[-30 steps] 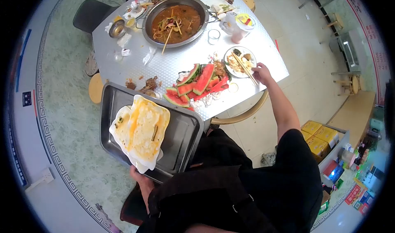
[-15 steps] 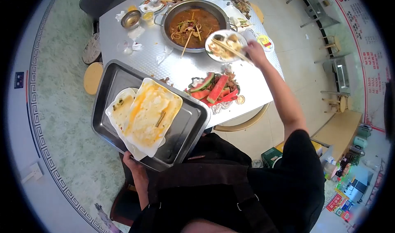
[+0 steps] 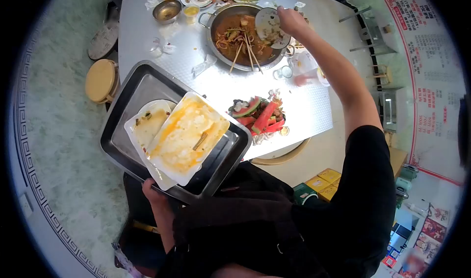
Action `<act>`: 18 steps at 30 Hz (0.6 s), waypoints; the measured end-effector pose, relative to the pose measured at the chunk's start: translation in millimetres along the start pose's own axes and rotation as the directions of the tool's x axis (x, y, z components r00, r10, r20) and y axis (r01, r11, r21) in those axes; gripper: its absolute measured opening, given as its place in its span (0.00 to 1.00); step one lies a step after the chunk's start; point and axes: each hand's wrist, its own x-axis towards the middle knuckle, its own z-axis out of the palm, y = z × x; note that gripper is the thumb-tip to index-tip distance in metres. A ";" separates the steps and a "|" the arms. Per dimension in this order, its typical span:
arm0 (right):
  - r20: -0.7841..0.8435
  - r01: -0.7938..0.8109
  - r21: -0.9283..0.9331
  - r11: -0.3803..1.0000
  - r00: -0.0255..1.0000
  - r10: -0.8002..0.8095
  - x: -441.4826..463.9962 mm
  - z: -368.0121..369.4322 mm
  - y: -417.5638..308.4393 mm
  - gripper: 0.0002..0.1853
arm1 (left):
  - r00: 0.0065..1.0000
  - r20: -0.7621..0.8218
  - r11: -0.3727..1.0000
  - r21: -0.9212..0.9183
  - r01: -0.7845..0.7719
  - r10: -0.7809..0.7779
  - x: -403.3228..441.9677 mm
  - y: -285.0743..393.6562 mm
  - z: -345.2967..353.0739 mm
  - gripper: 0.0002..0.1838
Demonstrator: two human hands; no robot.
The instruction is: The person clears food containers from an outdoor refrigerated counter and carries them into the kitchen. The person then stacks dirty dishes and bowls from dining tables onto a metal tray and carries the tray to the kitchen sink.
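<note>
My right hand (image 3: 293, 22) grips the rim of a white plate (image 3: 271, 26), which is tipped over the large metal pot (image 3: 212, 38) so its food scraps slide toward the broth. Several chopsticks (image 3: 251, 57) lean in the pot among the leftovers. With my left hand (image 3: 153, 189) I hold the near edge of a deep metal tray (image 3: 128, 89), fingers partly hidden beneath it. Inside that tray a square white dish (image 3: 189, 143), smeared with yellow sauce, overlaps another soiled white dish (image 3: 147, 123).
Watermelon rinds (image 3: 265, 117) and scraps are heaped near the table's front edge. A metal bowl (image 3: 167, 11), a cup (image 3: 192, 15) and crumpled tissues lie at the left. A small glass (image 3: 283, 72) stands right of the pot; a stool (image 3: 101, 80) is on the floor.
My right hand has moved up and left, tilting the plate over the pot. The chopsticks that lay on it are now in the pot. My left hand still holds the tray.
</note>
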 end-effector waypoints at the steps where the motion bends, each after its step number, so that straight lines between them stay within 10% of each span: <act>1: 0.002 0.001 -0.009 1.000 1.000 -0.001 2.9 2.2 4.4 0.08 | 1.000 0.003 1.000 -0.007 0.006 -0.006 2.2 -1.4 0.8 0.11; 4: 0.023 0.016 -0.135 0.991 1.000 -0.013 4.1 -3.1 15.1 0.08 | 0.988 0.149 0.996 -0.078 0.053 -0.041 10.7 3.1 6.2 0.10; 8: 0.218 -0.407 0.583 0.704 0.912 0.347 -24.9 -32.3 34.4 0.11 | 0.983 0.171 0.993 -0.089 0.079 -0.063 35.3 -0.6 31.8 0.09; 10: 0.369 -0.441 0.850 0.288 0.889 0.271 -50.4 -31.7 28.8 0.13 | 0.979 0.198 0.994 0.091 -0.068 0.048 45.7 -18.0 43.4 0.08; 18: 0.486 -0.484 0.874 0.046 0.863 -0.138 -104.2 -13.4 -65.4 0.08 | 0.936 0.305 0.976 -0.069 0.205 -0.174 34.8 -24.9 142.7 0.06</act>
